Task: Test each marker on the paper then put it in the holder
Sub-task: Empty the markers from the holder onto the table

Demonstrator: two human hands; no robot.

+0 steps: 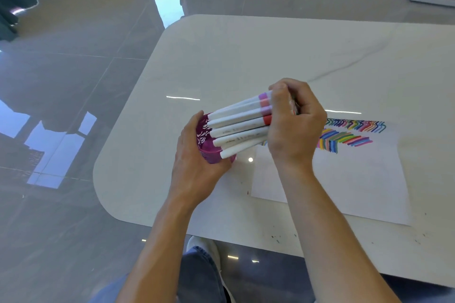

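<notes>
- Jeans (pixel 197 275) were noted nearest, below the table (pixel 221 56) edge.
- Left hand (pixel 197 162) was curled round the purple holder (pixel 205 140), held tilted.
- Right hand (pixel 295 120) was clenched round the cap ends of the bundled markers (pixel 241 125), whose other ends were at the holder's mouth.
- Paper (pixel 344 184) was marked with many coloured strokes (pixel 349 135).
- Step judged: bundle being seated in or drawn out; which could not be told.
- Next, the holder would need steadying upright.
</notes>
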